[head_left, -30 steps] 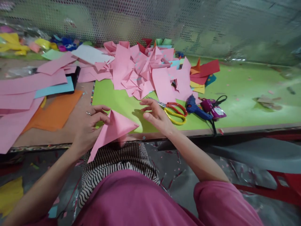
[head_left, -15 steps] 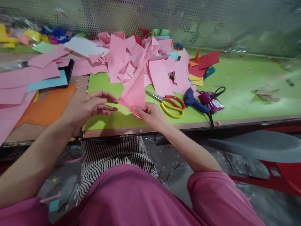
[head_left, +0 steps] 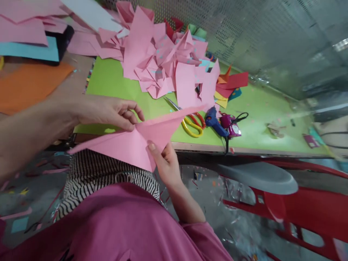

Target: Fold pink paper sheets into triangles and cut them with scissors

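Note:
A folded sheet of pink paper (head_left: pixel 136 146), wide like a spread pair of wings with a crease in the middle, is held over the table's front edge and my lap. My right hand (head_left: pixel 170 165) grips its lower right side, thumb on top and fingers underneath. At the middle of its upper edge, my left hand (head_left: pixel 114 112) has its thumb against the paper and its fingers curled beside it. Just beyond the paper's right wing lie scissors (head_left: pixel 192 130) with red and yellow handles, partly covered by the wing.
Behind my hands is a heap of pink paper pieces (head_left: pixel 152 54). Right of the scissors lie a blue glue gun (head_left: pixel 213 121) and a small purple case (head_left: pixel 231 127). Orange paper (head_left: pixel 32 85) and blue paper (head_left: pixel 29 49) are at left. A red chair (head_left: pixel 307 210) stands at right.
The pink paper has come nearer to my body and opened from a narrow fold into a wide shape. My left hand has moved from beside it onto its upper edge. The view has tilted.

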`<act>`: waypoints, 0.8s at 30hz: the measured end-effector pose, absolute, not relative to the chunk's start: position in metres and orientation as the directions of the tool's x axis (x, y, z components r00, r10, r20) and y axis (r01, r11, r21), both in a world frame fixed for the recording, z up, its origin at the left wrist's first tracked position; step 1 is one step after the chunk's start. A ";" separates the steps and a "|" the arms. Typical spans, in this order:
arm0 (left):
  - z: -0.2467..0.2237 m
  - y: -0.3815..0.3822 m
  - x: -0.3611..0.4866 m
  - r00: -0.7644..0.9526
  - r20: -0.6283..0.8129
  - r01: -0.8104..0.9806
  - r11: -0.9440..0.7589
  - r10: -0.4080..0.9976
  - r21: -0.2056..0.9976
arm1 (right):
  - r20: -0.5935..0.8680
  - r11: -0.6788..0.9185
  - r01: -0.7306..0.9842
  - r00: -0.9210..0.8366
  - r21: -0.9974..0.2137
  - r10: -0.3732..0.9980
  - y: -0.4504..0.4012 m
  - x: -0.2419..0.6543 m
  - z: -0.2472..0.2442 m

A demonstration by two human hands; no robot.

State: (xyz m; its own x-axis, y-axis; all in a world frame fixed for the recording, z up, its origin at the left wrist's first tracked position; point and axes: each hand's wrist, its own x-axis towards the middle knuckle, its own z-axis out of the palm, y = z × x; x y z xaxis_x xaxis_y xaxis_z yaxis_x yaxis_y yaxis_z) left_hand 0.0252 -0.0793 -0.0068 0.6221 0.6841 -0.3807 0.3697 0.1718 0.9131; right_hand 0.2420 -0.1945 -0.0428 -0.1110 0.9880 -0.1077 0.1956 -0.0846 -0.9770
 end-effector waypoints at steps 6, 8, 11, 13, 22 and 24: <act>0.014 -0.048 0.033 0.552 -0.302 0.657 -0.181 0.777 0.732 | -0.243 -0.053 0.479 -0.346 -0.876 0.906 -0.185 0.276 -0.014; 0.017 -0.038 0.031 0.549 -0.269 0.668 -0.221 0.791 0.711 | 0.037 0.153 0.706 -0.177 -0.692 0.984 -0.160 0.303 0.002; 0.015 -0.028 0.027 0.555 -0.259 0.667 -0.237 0.790 0.706 | 0.176 0.249 0.920 -0.202 -0.303 0.963 -0.116 0.339 0.009; 0.011 -0.024 0.023 0.575 -0.214 0.633 -0.264 0.789 0.728 | 0.075 0.286 0.936 -0.276 -0.204 0.958 -0.094 0.356 0.006; 0.002 -0.016 0.008 0.577 -0.202 0.507 -0.153 0.792 0.848 | -0.157 0.230 0.961 -0.253 -0.154 0.954 -0.064 0.378 0.009; 0.003 -0.016 0.004 0.543 -0.202 0.498 -0.120 0.815 0.859 | -0.170 0.230 0.963 -0.252 -0.138 0.953 -0.060 0.376 0.014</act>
